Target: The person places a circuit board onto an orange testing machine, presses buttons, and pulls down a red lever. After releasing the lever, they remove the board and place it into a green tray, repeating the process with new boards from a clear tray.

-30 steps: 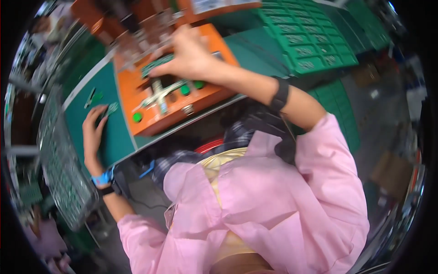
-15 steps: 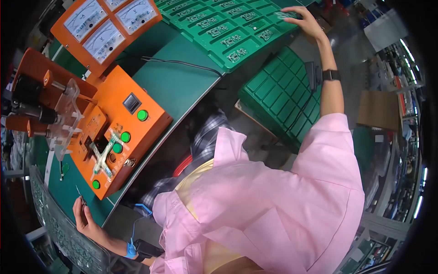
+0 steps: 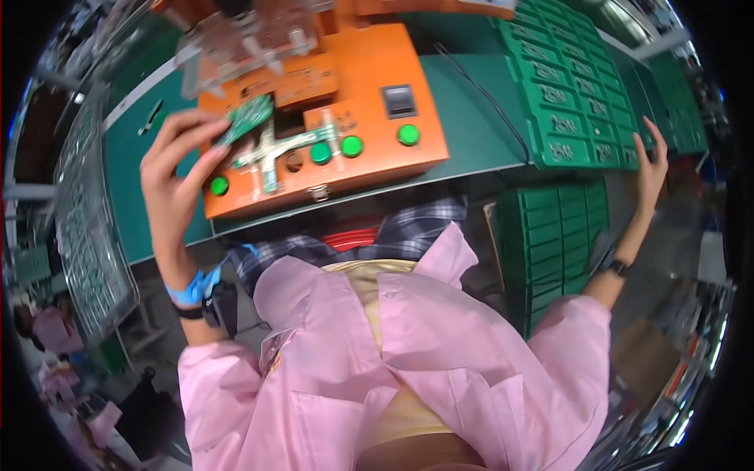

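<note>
At this green desk (image 3: 463,118), the left hand (image 3: 174,161) pinches a circuit board (image 3: 250,116) over the orange box (image 3: 369,71); light, stiff and fragile, I'd guess: hold its edges. The right hand (image 3: 650,173) gapes by the tray (image 3: 528,110).

Your bench (image 3: 471,129), green-topped with a pale front edge, runs across the view ahead of you. To your right: grey floor (image 3: 671,259), and a brown carton (image 3: 644,357) low down, partly blurred. Beyond it, packed shelves (image 3: 707,314) bend along the rim; contents too small to tell. Bright white light shows at that rim. To your left, a grey rail (image 3: 31,191).
</note>
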Action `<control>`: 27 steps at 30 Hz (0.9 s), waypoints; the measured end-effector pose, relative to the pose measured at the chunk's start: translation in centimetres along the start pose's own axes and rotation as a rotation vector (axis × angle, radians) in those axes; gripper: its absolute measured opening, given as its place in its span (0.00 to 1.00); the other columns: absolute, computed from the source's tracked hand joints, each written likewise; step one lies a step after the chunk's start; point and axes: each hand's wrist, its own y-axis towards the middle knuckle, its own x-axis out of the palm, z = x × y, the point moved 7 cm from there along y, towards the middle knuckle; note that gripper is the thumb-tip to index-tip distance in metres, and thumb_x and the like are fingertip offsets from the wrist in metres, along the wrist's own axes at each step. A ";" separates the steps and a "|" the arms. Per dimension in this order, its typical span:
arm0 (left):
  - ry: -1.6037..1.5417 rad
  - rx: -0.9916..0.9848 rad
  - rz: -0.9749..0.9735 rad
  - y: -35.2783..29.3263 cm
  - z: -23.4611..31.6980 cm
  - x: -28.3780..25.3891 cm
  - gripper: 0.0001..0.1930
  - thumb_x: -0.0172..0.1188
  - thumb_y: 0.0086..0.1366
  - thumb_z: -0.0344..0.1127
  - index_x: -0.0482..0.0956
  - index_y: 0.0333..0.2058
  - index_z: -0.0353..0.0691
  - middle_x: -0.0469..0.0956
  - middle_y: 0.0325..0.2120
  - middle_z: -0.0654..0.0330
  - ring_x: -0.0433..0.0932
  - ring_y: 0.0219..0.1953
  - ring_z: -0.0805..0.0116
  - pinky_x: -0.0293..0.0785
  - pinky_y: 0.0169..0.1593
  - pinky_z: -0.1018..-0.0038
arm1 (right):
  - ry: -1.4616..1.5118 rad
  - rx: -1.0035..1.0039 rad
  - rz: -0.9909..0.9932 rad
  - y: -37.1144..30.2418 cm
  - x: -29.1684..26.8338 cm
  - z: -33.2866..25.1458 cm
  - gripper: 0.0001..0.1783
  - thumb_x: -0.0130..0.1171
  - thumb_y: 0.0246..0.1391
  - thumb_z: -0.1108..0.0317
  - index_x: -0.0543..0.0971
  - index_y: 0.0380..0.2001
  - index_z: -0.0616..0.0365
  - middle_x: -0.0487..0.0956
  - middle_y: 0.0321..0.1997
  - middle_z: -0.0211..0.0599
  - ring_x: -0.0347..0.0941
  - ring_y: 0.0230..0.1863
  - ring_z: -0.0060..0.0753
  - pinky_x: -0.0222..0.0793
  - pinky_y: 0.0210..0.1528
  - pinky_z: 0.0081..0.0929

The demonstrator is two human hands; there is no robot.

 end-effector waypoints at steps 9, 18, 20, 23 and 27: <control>-0.035 0.065 -0.124 3.3 0.1 3.0 0.08 0.59 0.51 0.26 0.78 0.31 0.32 0.74 0.31 0.58 0.72 0.25 0.69 0.67 0.34 0.78 | 0.470 -0.050 0.116 -5.1 10.5 -24.2 0.15 0.61 0.38 0.77 0.78 0.34 0.55 0.70 0.44 0.37 0.65 0.48 0.36 0.59 0.51 0.30; -0.254 -0.250 -0.076 2.5 -0.7 3.7 0.08 0.59 0.53 0.27 0.79 0.34 0.33 0.71 0.34 0.59 0.73 0.27 0.74 0.71 0.29 0.82 | 0.618 -0.023 -0.042 -5.5 12.6 -25.3 0.15 0.59 0.39 0.80 0.77 0.36 0.59 0.69 0.46 0.40 0.64 0.50 0.33 0.57 0.54 0.28; -0.302 -0.249 -0.020 2.3 -0.5 3.6 0.09 0.59 0.54 0.27 0.79 0.35 0.33 0.70 0.35 0.60 0.73 0.31 0.76 0.71 0.30 0.84 | 0.635 -0.005 -0.036 -5.4 12.8 -25.6 0.15 0.60 0.38 0.79 0.77 0.35 0.57 0.70 0.45 0.39 0.65 0.49 0.34 0.60 0.52 0.29; -0.247 -0.295 0.009 2.1 0.0 3.5 0.10 0.59 0.54 0.27 0.78 0.36 0.34 0.71 0.36 0.59 0.73 0.35 0.75 0.71 0.35 0.83 | 0.841 0.127 -0.090 -5.3 14.4 -25.0 0.19 0.59 0.42 0.76 0.74 0.41 0.58 0.69 0.46 0.39 0.64 0.50 0.33 0.60 0.52 0.28; -0.444 -0.340 0.062 1.5 -1.5 1.5 0.12 0.59 0.54 0.29 0.77 0.39 0.35 0.73 0.37 0.59 0.72 0.40 0.74 0.69 0.43 0.79 | 1.276 0.392 -0.200 -6.0 17.2 -25.6 0.24 0.56 0.48 0.73 0.66 0.51 0.59 0.67 0.50 0.40 0.63 0.52 0.30 0.59 0.54 0.27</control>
